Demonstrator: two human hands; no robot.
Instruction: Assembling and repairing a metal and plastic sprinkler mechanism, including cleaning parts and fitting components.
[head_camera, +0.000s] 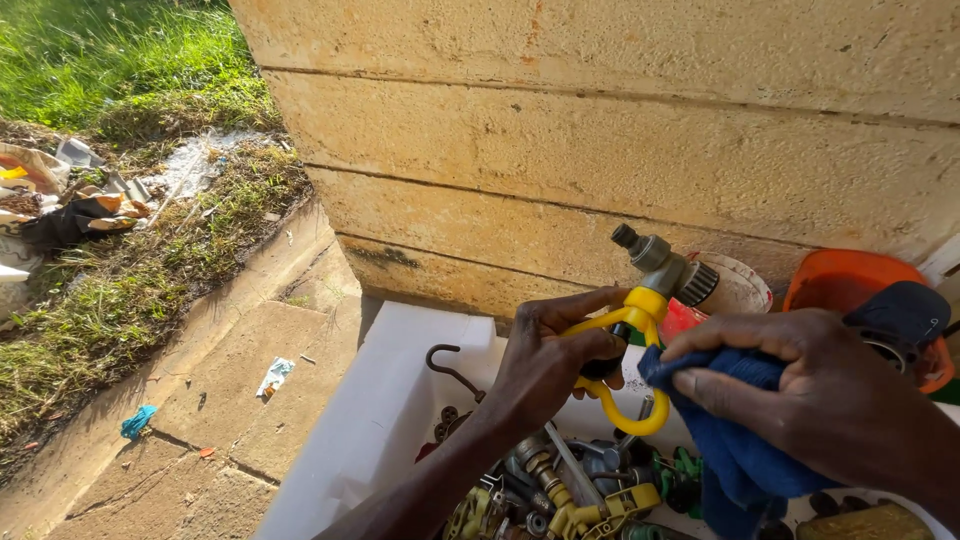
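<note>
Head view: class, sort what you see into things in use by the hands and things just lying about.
In use:
left hand
hose nozzle
right hand
blue cloth

Lying about:
fittings in the white tray
metal hook
orange bucket
litter on the grass
wrapper

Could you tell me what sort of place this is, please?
Probably an outdoor yard beside a building: a weathered block wall, a concrete path edged by grass, and a white tray of garden hose fittings.
</note>
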